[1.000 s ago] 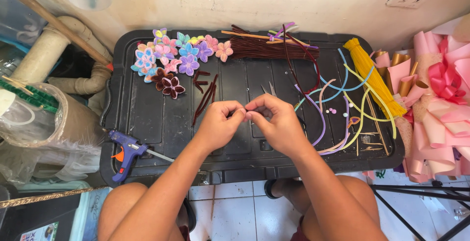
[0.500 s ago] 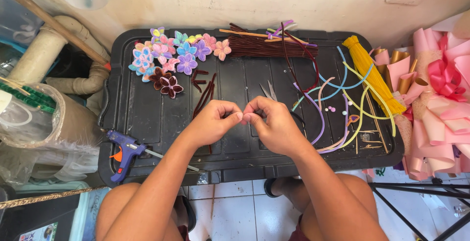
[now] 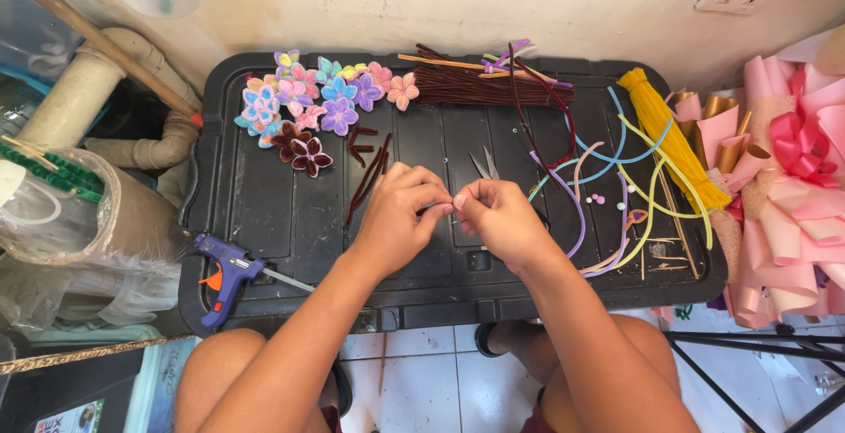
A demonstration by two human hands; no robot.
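My left hand (image 3: 400, 213) and my right hand (image 3: 502, 215) meet fingertip to fingertip over the middle of a black plastic lid (image 3: 264, 204). Between the pinched fingers sits a small piece of pipe cleaner, mostly hidden. Scissors (image 3: 482, 165) lie just behind my right hand. Dark red pipe cleaner pieces (image 3: 370, 173) lie left of my left hand. A cluster of pipe cleaner flowers (image 3: 312, 103) in pink, blue, purple and dark red sits at the lid's far left.
A blue glue gun (image 3: 224, 275) rests at the lid's near left edge. A brown pipe cleaner bundle (image 3: 475, 88) lies at the back, a yellow bundle (image 3: 669, 134) and loose coloured strands at right. Pink paper bouquet wraps (image 3: 792, 195) stand right; pipes and plastic bags left.
My hands have stayed together over the lid's middle, shifting only slightly as the fingers work the small piece. Nothing else has moved.
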